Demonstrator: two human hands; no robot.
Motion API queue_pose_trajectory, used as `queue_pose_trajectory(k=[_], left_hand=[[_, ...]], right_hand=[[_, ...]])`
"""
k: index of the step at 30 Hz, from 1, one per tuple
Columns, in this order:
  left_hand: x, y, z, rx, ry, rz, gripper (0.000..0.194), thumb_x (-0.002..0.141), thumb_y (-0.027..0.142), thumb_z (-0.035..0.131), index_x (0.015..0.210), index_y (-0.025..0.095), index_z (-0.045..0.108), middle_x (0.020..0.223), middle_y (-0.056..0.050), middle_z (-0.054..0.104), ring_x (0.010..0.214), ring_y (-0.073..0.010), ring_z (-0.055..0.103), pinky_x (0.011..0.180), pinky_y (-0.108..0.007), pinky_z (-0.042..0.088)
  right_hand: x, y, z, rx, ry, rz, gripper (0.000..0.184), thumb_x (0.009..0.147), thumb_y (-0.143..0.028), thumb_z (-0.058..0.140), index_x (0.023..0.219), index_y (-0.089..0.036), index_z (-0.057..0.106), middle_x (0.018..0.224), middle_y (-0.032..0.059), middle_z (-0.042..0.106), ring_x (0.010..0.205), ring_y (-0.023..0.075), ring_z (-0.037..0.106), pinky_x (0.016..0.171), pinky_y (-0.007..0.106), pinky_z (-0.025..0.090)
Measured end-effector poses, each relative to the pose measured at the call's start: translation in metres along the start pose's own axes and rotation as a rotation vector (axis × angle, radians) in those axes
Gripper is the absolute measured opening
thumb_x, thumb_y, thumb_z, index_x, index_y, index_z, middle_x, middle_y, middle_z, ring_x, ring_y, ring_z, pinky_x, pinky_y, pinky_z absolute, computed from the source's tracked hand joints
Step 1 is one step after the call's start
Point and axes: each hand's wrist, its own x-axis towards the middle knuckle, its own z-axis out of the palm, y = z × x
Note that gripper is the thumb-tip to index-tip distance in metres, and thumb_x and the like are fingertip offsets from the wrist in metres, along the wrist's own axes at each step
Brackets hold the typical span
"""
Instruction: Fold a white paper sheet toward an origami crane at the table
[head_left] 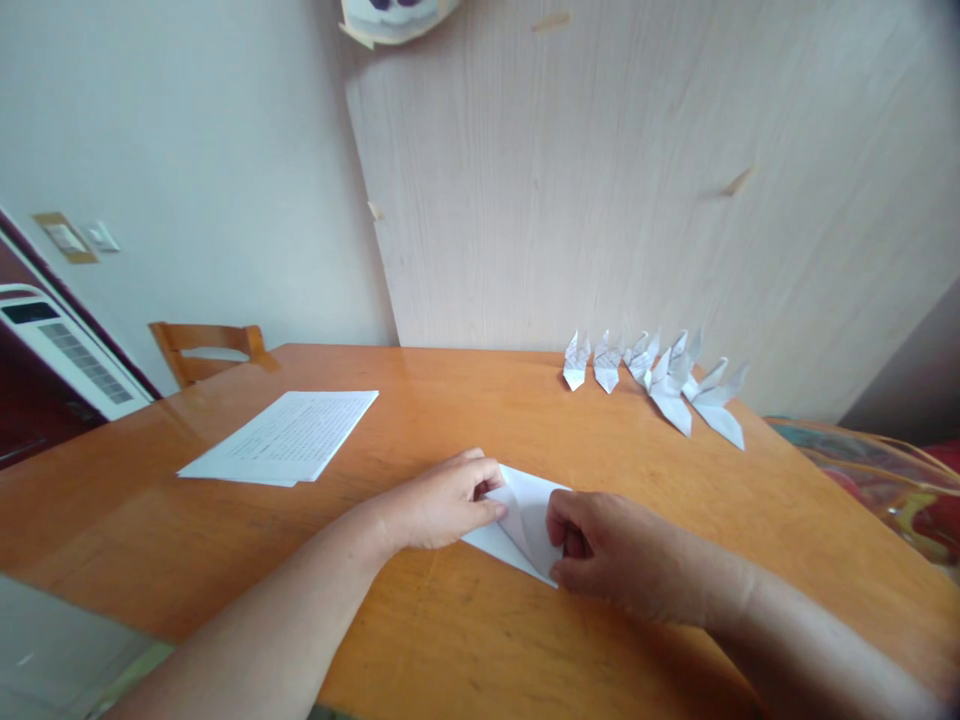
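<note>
A white sheet of paper (pixel 529 505), partly folded, lies on the wooden table in front of me. One flap of it stands slightly raised across the middle. My left hand (pixel 457 498) grips the paper's left side, thumb on top and fingers curled. On the right side, my right hand (pixel 600 540) pinches the edge near the lower corner, its fingers curled in. Parts of the paper's left and right ends are hidden under the hands.
Several folded paper birds (pixel 667 388) stand at the table's back right. A stack of printed sheets (pixel 281 437) lies on the left of the table (pixel 442 400). Behind the far left corner is a wooden chair (pixel 206 338). A wood-grain panel (pixel 600 200) rises behind the table.
</note>
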Motion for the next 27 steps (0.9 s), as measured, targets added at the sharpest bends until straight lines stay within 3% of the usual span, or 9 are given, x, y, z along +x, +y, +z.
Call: queue_pose_trajectory(k=[14, 21, 27], left_hand=[[-0.0004, 0.0005, 0.0021, -0.089, -0.011, -0.076, 0.017, 0.091, 0.037, 0.049, 0.090, 0.020, 0.051, 0.080, 0.002, 0.054, 0.071, -0.0128, 0.049, 0.061, -0.024, 0.038], [-0.0001, -0.0035, 0.0059, -0.195, -0.012, -0.121, 0.023, 0.090, 0.037, 0.050, 0.108, 0.022, 0.048, 0.085, 0.002, 0.053, 0.068, -0.0118, 0.047, 0.058, -0.024, 0.039], [-0.0005, 0.0003, 0.0034, -0.172, -0.012, -0.070, 0.018, 0.090, 0.035, 0.049, 0.097, 0.020, 0.053, 0.080, 0.002, 0.052, 0.071, -0.0125, 0.047, 0.061, -0.024, 0.039]], right_hand=[[-0.0020, -0.0012, -0.0014, 0.023, -0.020, 0.005, 0.013, 0.067, -0.019, 0.061, 0.079, -0.024, 0.060, 0.071, -0.0033, 0.064, 0.061, 0.0123, 0.052, 0.051, 0.025, 0.031], [-0.0015, 0.0011, 0.0010, 0.015, 0.001, -0.006, 0.014, 0.068, -0.017, 0.061, 0.080, -0.025, 0.060, 0.072, -0.0034, 0.064, 0.061, 0.0121, 0.052, 0.050, 0.025, 0.030], [-0.0029, 0.0013, 0.0018, 0.035, 0.010, -0.008, 0.015, 0.067, -0.017, 0.062, 0.081, -0.024, 0.062, 0.071, -0.0034, 0.064, 0.061, 0.0121, 0.052, 0.050, 0.024, 0.030]])
